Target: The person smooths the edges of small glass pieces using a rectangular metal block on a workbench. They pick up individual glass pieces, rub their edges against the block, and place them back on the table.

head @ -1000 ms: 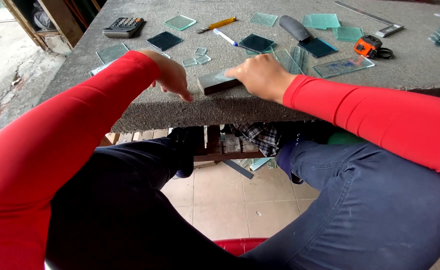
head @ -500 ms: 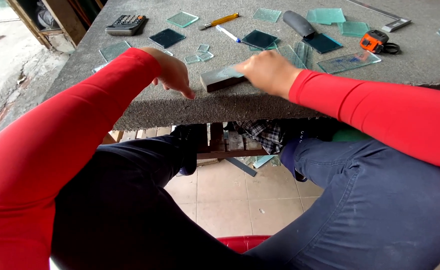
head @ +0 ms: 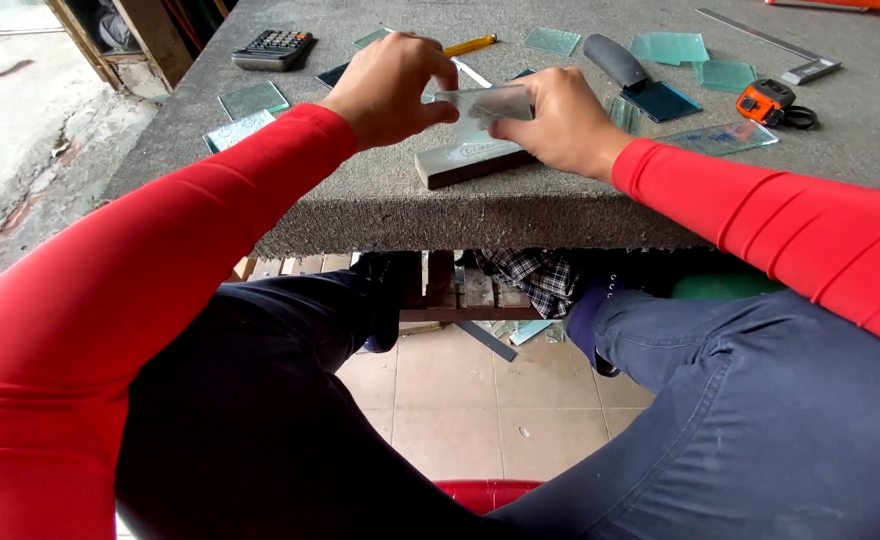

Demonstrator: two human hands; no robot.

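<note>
**Edging glass on a stone**

Left hand (head: 392,85) and right hand (head: 558,122) each pinch one end of a small glass pane (head: 482,108), held upright over the stone (head: 472,162) near the table (head: 410,205) edge. Best practice, by judgement: even pressure, fingertips off the sharp edge.

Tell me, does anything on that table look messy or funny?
Yes. Small glass pieces lie scattered at all angles across the grey table, mixed among a calculator and tape measure. Both hands hold one clear glass piece over a block near the table's edge.
</note>
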